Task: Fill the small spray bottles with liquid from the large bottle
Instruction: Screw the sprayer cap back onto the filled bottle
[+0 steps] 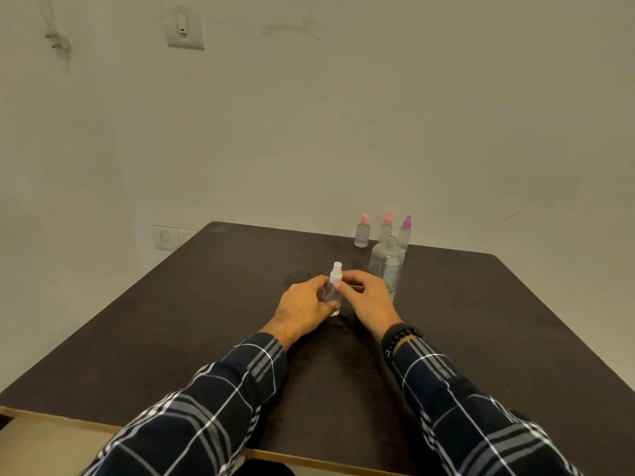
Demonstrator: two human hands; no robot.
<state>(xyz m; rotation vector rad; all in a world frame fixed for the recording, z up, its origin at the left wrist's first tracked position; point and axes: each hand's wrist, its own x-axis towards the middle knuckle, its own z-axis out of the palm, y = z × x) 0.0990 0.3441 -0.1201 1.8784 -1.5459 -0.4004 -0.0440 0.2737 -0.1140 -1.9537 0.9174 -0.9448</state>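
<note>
I count four small spray bottles: a white-capped one (335, 286), two pink-capped (363, 231) (385, 228), one purple-capped (405, 233). One large bottle (386, 266). Two hands (302, 309) (369, 298).

The clear small spray bottle with the white cap (334, 290) is partly covered by the left hand (304, 307) and the right hand (369, 297), so its liquid level cannot be read. The large clear plastic bottle (386, 266) hides the lower part of a pink-capped small bottle (385, 228); its label print is too blurred to read. Both plaid sleeves (213, 407) run off the bottom edge.
</note>
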